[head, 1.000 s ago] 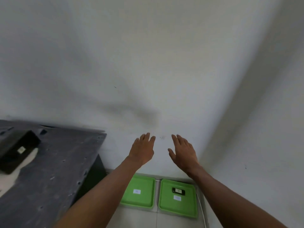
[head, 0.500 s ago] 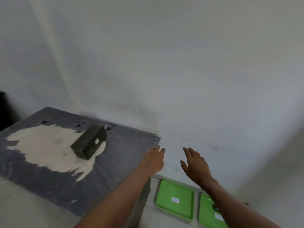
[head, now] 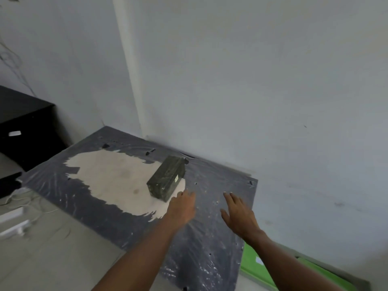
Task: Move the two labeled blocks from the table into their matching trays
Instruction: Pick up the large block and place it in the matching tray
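Observation:
A dark block (head: 167,178) with a small white label on its side lies on the grey, worn table (head: 210,238), at the edge of a pale bare patch. My left hand (head: 182,207) hovers just in front of the block's near corner, fingers apart and holding nothing. Further right, my right hand (head: 238,213) is over the table, also open and empty. Two green trays show at the bottom right on the floor: the nearer one (head: 252,263) carries a white label, the other (head: 327,276) is mostly hidden by my right arm.
A white wall rises directly behind the table. A black cabinet (head: 23,124) stands at the left. White power strips and cables (head: 14,221) lie on the tiled floor at the lower left.
The view has swung left from the trays to the table. Both hands have moved over the table, with the left hand now close to the block.

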